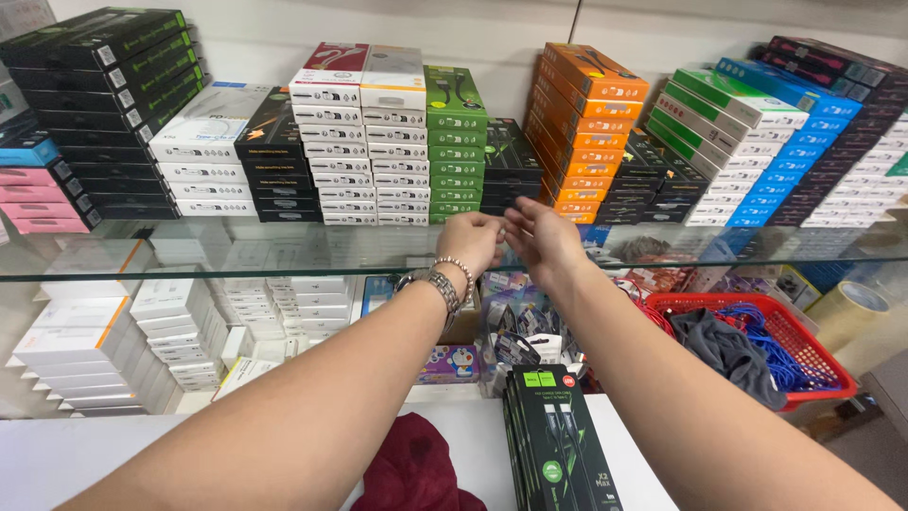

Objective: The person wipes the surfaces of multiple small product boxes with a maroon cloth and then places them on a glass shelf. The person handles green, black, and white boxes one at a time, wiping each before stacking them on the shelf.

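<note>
Both my arms reach forward to a glass shelf (284,248) loaded with stacked product boxes. My left hand (470,238), with a metal watch and a bead bracelet on the wrist, is at the foot of the stack of black boxes (509,166), fingers curled toward it. My right hand (544,238) is close beside it, fingers bent at the same spot. Whether either hand grips a box is hidden by the hands themselves. To the left rises a green box stack (456,142), to the right an orange one (582,123). A stack of black-and-green boxes (558,445) lies under my arms.
White box stacks (364,142) and black ones (113,104) fill the shelf's left; green, blue and dark stacks (785,142) fill its right. Below stand white boxes (180,322), a red basket (804,350) with cables and a grey cloth, a tape roll (851,308) and a maroon cloth (416,468).
</note>
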